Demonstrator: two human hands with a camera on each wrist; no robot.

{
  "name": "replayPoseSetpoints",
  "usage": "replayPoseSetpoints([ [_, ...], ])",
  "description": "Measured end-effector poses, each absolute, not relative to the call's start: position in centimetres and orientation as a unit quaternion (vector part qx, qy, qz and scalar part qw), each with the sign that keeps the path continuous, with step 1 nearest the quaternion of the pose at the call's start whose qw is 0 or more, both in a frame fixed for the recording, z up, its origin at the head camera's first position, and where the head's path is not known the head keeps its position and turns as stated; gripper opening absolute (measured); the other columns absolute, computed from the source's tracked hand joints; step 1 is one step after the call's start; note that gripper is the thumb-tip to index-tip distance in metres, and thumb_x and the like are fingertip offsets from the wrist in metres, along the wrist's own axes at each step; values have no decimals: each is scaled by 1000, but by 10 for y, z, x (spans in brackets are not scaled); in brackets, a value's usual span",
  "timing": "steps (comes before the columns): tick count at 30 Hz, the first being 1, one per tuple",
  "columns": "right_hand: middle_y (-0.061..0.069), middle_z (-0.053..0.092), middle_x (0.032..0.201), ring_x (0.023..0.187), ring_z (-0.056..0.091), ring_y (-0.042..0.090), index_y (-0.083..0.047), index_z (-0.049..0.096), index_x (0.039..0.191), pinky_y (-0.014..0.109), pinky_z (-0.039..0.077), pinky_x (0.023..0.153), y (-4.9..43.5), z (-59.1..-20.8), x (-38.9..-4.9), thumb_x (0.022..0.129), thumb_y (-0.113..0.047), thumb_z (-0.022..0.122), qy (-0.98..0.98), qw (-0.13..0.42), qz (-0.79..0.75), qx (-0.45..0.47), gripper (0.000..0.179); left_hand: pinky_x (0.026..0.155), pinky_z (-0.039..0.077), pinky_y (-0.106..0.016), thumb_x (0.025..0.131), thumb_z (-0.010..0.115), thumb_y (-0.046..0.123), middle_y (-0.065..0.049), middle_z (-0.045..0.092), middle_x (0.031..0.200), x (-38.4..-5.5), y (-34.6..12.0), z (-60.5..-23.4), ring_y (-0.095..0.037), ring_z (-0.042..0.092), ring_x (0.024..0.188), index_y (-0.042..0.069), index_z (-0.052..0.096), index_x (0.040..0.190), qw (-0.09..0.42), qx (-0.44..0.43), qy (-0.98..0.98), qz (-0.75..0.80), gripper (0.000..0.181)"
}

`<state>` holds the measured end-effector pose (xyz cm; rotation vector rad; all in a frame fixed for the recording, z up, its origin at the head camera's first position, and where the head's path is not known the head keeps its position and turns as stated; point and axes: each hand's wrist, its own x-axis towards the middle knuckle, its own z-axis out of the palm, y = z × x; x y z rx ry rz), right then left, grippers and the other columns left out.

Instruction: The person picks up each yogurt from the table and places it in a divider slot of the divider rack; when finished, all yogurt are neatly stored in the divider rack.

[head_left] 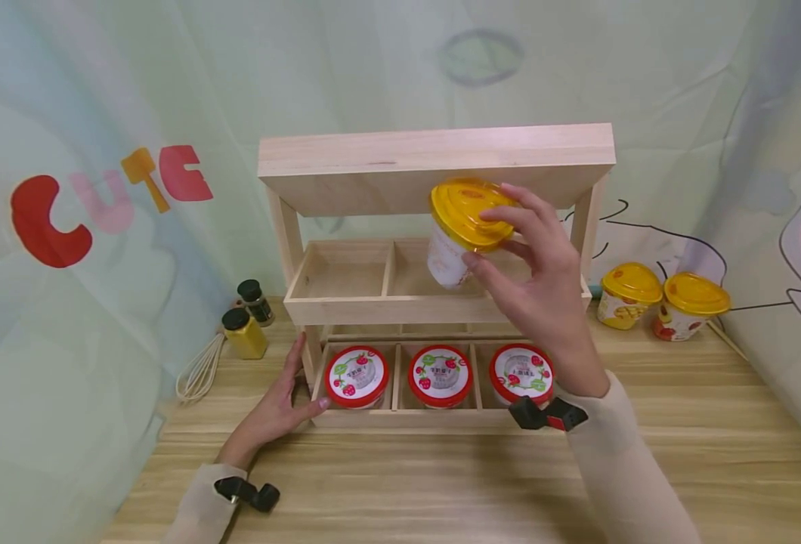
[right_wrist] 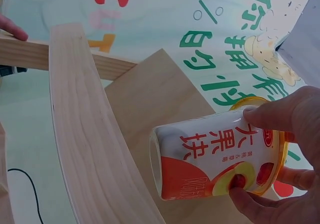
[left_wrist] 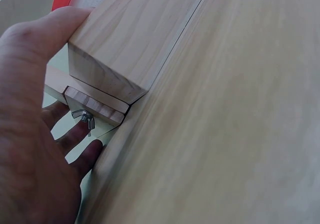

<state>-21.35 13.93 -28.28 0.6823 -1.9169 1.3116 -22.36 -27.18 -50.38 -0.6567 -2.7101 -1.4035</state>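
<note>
My right hand [head_left: 543, 264] pinches a white cup with a yellow lid [head_left: 465, 215], tilted and held in the air before the upper tier of a wooden rack [head_left: 434, 310]. Fruit pictures and red lettering mark the cup [right_wrist: 215, 154] in the right wrist view. At the rack's lower left corner, my left hand [head_left: 278, 404] has its thumb against the front and its fingers spread along the side. The left wrist view shows those fingers [left_wrist: 72, 136] near a wing nut [left_wrist: 86, 118]. Three red-rimmed tubs [head_left: 440, 376] sit in separate lower compartments.
Two more yellow-lidded cups [head_left: 630, 295] stand on the table right of the rack. To its left are a yellow jar [head_left: 244, 332], a dark-capped bottle [head_left: 256, 302] and a coiled pale cord [head_left: 199, 370]. The rack's top board [head_left: 434, 151] overhangs the upper tier.
</note>
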Motion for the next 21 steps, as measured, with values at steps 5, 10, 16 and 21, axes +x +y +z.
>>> replayPoseSetpoints([
  [5,6,53,162,141,59,20,-4,70,132,17,58,103,129,-283,-217,91,-4,84,-741,349,499,283,44,119,22,-87,89,84,19,-29,20,177,-223,-271,-504,-63,27,157,36,-9,173,8,-208,-867,-452,127],
  [10,4,51,163,142,60,19,-6,70,132,21,59,103,119,-281,-219,92,-7,84,-744,339,496,292,43,119,21,-88,89,84,19,-28,21,177,-223,-272,-505,-62,28,157,36,-10,173,8,-210,-865,-455,127],
  [16,5,51,163,140,61,19,-8,71,131,36,64,101,106,-280,-224,91,-8,84,-748,333,490,300,42,118,20,-89,89,84,17,-29,21,177,-224,-273,-505,-62,27,157,34,-9,173,11,-217,-863,-457,126],
  [21,9,52,161,141,60,23,-7,71,130,42,66,98,96,-279,-230,91,-7,84,-742,339,482,318,41,118,20,-89,89,83,17,-29,21,177,-224,-273,-505,-63,27,157,34,-9,173,10,-218,-862,-458,126],
])
